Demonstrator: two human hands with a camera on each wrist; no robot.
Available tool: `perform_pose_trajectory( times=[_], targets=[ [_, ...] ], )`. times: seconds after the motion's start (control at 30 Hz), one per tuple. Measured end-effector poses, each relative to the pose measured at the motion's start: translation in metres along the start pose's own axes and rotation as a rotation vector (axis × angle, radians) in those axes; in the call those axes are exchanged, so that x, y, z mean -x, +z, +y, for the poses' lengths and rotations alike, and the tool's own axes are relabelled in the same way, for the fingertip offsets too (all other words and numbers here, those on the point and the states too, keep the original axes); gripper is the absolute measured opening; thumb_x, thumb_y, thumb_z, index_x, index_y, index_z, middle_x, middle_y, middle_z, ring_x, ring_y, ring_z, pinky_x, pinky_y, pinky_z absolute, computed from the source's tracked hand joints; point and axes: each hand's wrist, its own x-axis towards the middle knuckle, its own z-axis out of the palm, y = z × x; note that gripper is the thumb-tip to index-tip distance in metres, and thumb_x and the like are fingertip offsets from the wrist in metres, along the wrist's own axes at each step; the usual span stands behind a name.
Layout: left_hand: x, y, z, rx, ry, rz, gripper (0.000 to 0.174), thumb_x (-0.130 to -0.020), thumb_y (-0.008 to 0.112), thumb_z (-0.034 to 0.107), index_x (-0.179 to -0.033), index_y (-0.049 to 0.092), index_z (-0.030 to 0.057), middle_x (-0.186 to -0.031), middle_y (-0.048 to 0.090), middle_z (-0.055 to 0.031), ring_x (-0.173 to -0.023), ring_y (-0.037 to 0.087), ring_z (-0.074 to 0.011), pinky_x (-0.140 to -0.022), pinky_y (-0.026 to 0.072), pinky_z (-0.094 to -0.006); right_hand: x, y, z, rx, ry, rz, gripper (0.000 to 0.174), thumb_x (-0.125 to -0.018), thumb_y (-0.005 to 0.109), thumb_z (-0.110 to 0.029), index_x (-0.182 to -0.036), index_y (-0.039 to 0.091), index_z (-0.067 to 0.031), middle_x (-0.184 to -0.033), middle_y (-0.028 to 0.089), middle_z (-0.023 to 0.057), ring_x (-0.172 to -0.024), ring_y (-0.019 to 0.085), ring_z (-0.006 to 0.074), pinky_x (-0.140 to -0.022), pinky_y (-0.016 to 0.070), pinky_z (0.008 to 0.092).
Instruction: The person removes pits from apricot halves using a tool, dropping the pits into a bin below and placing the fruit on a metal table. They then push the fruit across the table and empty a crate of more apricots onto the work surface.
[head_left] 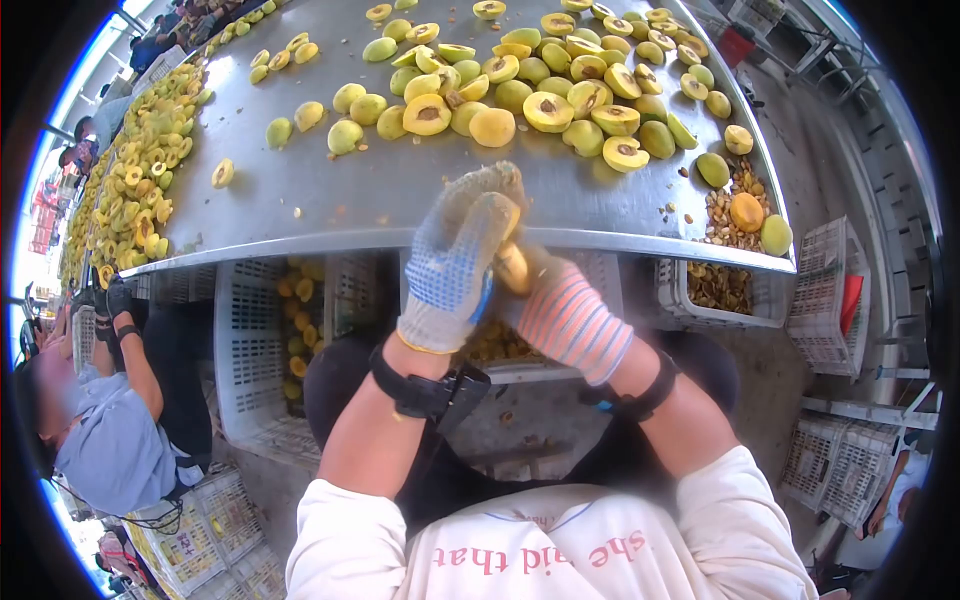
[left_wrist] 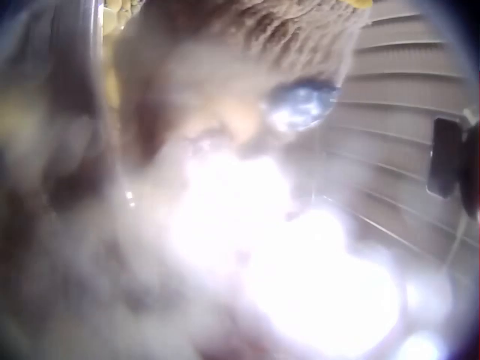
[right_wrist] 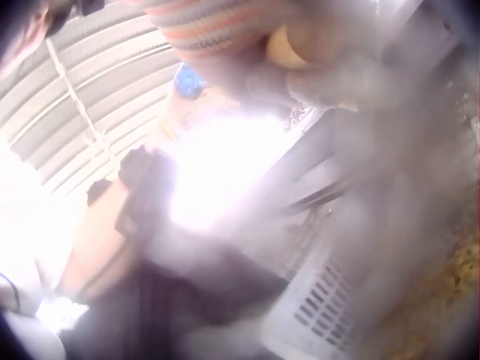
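In the head view my left hand (head_left: 450, 265), in a white glove with blue dots, is raised before the steel table's front edge. Its fingers and thumb curl together, and a yellow-orange fruit edge shows beside the thumb. Close against it, my right hand (head_left: 575, 322) wears a red-and-grey striped glove and grips a yellow apricot half (head_left: 513, 270). The right fingertips are blurred and partly hidden. In the right wrist view the apricot half (right_wrist: 285, 49) shows beside the striped glove (right_wrist: 214, 26). The left wrist view is blurred and glaring, with the brownish glove (left_wrist: 285, 34) at its top.
Halved and whole apricots (head_left: 548, 112) lie on the steel table (head_left: 330, 195), with a large heap (head_left: 130, 190) at left. Apricot stones (head_left: 738, 205) fill the right corner, above a crate of stones (head_left: 725, 288). White crates (head_left: 255, 350) stand below. Another person (head_left: 125, 430) works at left.
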Motion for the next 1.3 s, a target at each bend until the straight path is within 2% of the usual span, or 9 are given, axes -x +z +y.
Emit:
perform_pose_trajectory(
  times=[0.2,0.47,0.6,0.73,0.87,1.03,1.1,1.17,1.3],
  targets=[
    [-0.02,-0.034,-0.011,-0.069,-0.172,-0.123,0.047,-0.099,0.055,0.043,-0.114,0.064,-0.0008,-0.095,0.069,-0.0128,-0.08,0.068,-0.0227,-0.071,0.0569,-0.0342,0.009,-0.027,-0.033,-0.654,0.353,-0.284,0.035,-0.084,0.073,-0.02,-0.111,0.06,-0.0024,-0.064,0.058,0.0014,-0.04,0.05,0.0105,-0.036,0.0385,0.0264],
    [-0.027,-0.05,0.005,-0.534,0.063,-0.522,0.034,-0.097,0.058,0.031,-0.108,0.066,-0.0006,-0.093,0.069,-0.0106,-0.083,0.067,-0.0204,-0.072,0.0549,-0.0317,0.017,-0.033,-0.029,-0.792,0.462,-0.535,0.021,-0.081,0.075,-0.019,-0.089,0.06,-0.0056,-0.061,0.055,0.0007,-0.042,0.049,0.01,-0.037,0.0396,0.0251],
    [-0.027,-0.048,0.01,-0.216,-0.078,-0.709,0.042,-0.098,0.054,0.039,-0.103,0.067,-0.0008,-0.091,0.069,-0.0126,-0.081,0.068,-0.0229,-0.071,0.0555,-0.0322,0.02,-0.039,-0.013,-0.804,0.447,-0.708,0.02,-0.079,0.075,-0.019,-0.083,0.06,-0.0069,-0.063,0.054,0.0004,-0.043,0.048,0.009,-0.039,0.0398,0.025],
    [-0.018,-0.046,0.007,0.223,-0.433,-0.264,0.06,-0.098,0.048,0.056,-0.104,0.067,-0.0009,-0.092,0.069,-0.0153,-0.079,0.069,-0.0267,-0.068,0.0583,-0.035,0.023,-0.062,-0.014,-0.653,0.34,-0.778,0.018,-0.078,0.072,-0.017,-0.089,0.062,-0.0056,-0.066,0.06,0.0049,-0.051,0.058,0.0152,-0.046,0.0454,0.0299],
    [-0.008,-0.063,0.04,0.201,-0.42,-0.07,0.065,-0.098,0.045,0.06,-0.105,0.067,-0.0013,-0.089,0.069,-0.0143,-0.076,0.069,-0.0249,-0.064,0.0589,-0.0322,0.017,-0.034,0.032,0.542,-0.035,-0.475,0.024,-0.081,0.069,-0.017,-0.098,0.062,-0.0018,-0.074,0.067,0.0167,-0.069,0.068,0.0301,-0.059,0.0514,0.0396],
    [0.009,-0.152,0.105,-0.789,-0.111,0.118,0.049,-0.098,0.056,0.045,-0.104,0.069,-0.0017,-0.09,0.07,-0.0105,-0.081,0.068,-0.0169,-0.074,0.0534,-0.0278,0.034,-0.046,0.027,0.881,0.081,-0.323,0.02,-0.084,0.065,-0.016,-0.1,0.063,-0.0036,-0.076,0.069,0.0168,-0.075,0.069,0.0348,-0.064,0.0532,0.0434],
    [0.008,-0.187,0.105,-1.663,0.215,0.326,0.035,-0.094,0.065,0.031,-0.115,0.068,0.0026,-0.104,0.071,-0.0111,-0.092,0.066,-0.0163,-0.081,0.0518,-0.0299,0.038,-0.047,0.022,0.856,0.092,-0.292,0.019,-0.085,0.063,-0.017,-0.1,0.062,-0.0057,-0.077,0.069,0.0151,-0.076,0.068,0.0353,-0.064,0.0528,0.0443],
    [0.018,-0.13,0.124,-1.082,-0.096,0.308,0.039,-0.091,0.068,0.03,-0.118,0.065,0.001,-0.111,0.068,-0.0156,-0.1,0.064,-0.0262,-0.091,0.0488,-0.0323,0.032,-0.046,0.019,0.895,0.128,-0.334,0.024,-0.086,0.067,-0.023,-0.102,0.06,-0.0075,-0.081,0.069,0.0157,-0.079,0.067,0.0367,-0.068,0.0523,0.0454],
    [0.022,-0.066,0.059,-0.834,0.202,-0.311,0.026,-0.092,0.066,0.015,-0.115,0.069,0.0059,-0.108,0.069,-0.013,-0.091,0.067,-0.0257,-0.086,0.0519,-0.0326,0.032,-0.045,-0.008,0.858,0.158,-0.298,0.025,-0.086,0.068,-0.025,-0.101,0.06,-0.0069,-0.08,0.069,0.0164,-0.078,0.067,0.0374,-0.067,0.0518,0.0461]
  ],
)
